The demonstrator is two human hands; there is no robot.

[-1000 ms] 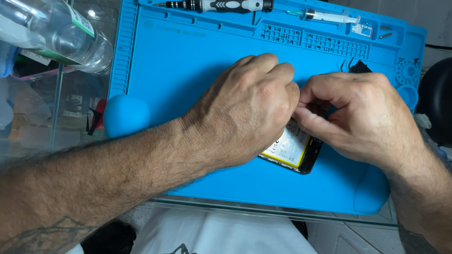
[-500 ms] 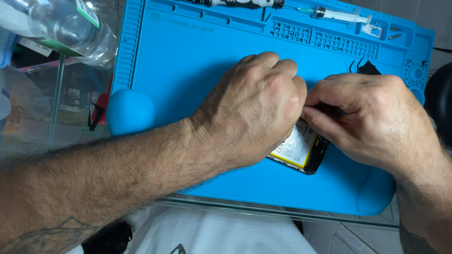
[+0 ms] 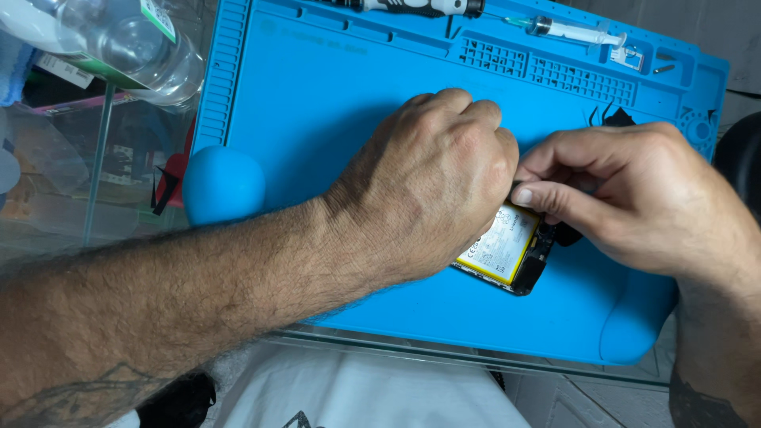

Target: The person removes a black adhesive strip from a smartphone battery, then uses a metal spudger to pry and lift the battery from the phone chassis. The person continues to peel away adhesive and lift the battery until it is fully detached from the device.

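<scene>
Both hands remain closed over the opened phone (image 3: 507, 254) on the blue mat (image 3: 317, 103).
Since a second ago only the view shifted; left hand (image 3: 432, 182) fisted on it, right hand (image 3: 626, 198) pinching narrow at its edge.

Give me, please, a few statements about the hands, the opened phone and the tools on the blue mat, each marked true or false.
1. Both hands, left hand and right hand, meet over the opened phone. True.
2. The phone lies on a red mat. False: the mat is blue.
3. A syringe lies along the mat's far edge. True.
4. The clear bottle stands upright on the mat. False: it lies on its side off the mat, on the glass table.
5. The screwdriver is in the right hand. False: it lies at the mat's far edge.
</scene>
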